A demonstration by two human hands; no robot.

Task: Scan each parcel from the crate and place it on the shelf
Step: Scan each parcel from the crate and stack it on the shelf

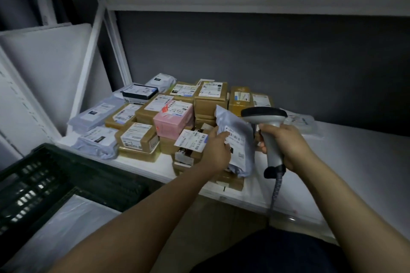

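Parcel, a grey poly mailer, stands upright at centre frame over the shelf. My left hand holds its left edge; my right hand grips the scanner. I judge it light, floppy and slick, best held by that edge.

At 8 o'clock black slatted plastic crate cut off by frame edge, label print on grey plastic mailer bag too small to read, its left edge partly hidden behind left hand, brown cardboard boxes at its 6 o'clock mostly covered.
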